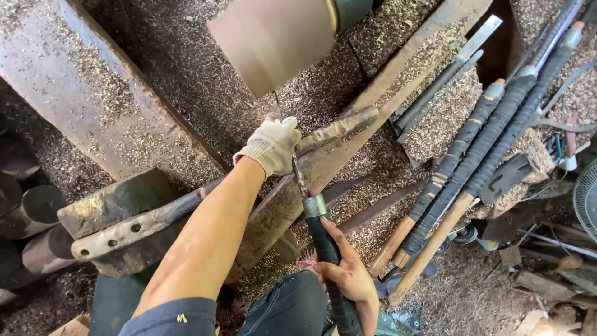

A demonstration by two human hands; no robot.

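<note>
On my right I see three long tools (479, 146) with wrapped black grips and pale wooden ends, lying side by side on a slant. Wood shavings (448, 106) cover the surface around them. Flat metal bars (444, 78) lie just above. Dark round logs (28, 214) are stacked at the left edge. A fan grille (586, 199) shows at the far right, with scrap wood (547, 283) below it.

Bright, even daylight falls from above; the shavings on the far right look pale and a little washed out. Shadows are soft and short. The spinning wood cylinder (273, 43) is smeared by motion blur. Straight lines bend slightly at the edges.
</note>
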